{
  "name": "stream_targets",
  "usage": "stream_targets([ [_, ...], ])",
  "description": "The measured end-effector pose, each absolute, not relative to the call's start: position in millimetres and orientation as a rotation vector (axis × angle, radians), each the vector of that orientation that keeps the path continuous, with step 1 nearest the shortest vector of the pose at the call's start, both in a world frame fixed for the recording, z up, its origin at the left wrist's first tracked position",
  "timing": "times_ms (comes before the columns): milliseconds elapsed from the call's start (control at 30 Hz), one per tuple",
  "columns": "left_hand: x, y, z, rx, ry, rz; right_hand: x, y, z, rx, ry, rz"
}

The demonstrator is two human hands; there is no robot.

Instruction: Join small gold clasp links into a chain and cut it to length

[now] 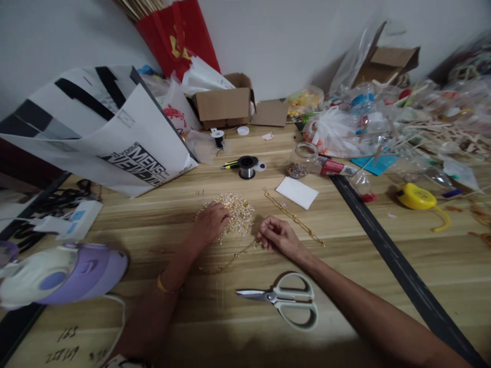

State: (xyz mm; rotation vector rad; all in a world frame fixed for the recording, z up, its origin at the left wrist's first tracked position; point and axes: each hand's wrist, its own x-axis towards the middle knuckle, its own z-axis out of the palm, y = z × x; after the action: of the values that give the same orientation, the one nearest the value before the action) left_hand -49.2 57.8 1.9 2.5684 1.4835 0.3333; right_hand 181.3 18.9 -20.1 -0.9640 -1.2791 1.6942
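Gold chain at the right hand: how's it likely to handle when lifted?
Probably floppy: the gold chain lies in a slack curve leading to the right hand. Likely light, as it looks thin. The small lumps along it might snag if dragged through the pile of clear and gold pieces beside it.

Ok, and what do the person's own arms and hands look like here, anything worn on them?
Both the left hand and right hand are ungloved. A thin yellowish band circles the left wrist; none shows on the right. Both forearms look bare, with a bit of black-and-white cloth, perhaps a sleeve, at the bottom edge.
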Motion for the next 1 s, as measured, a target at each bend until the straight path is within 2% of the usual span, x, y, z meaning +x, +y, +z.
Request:
stream_targets([
  [533,-41.9,57.3,1.7,2.682,1.430,0.316,182.4,19.2,-21.4,-0.951,-1.298,1.687],
  [1000,-61.6,61.1,11.2,2.218,1.529,0.607,182.9,19.1,-21.5,-0.952,-1.309,1.688],
])
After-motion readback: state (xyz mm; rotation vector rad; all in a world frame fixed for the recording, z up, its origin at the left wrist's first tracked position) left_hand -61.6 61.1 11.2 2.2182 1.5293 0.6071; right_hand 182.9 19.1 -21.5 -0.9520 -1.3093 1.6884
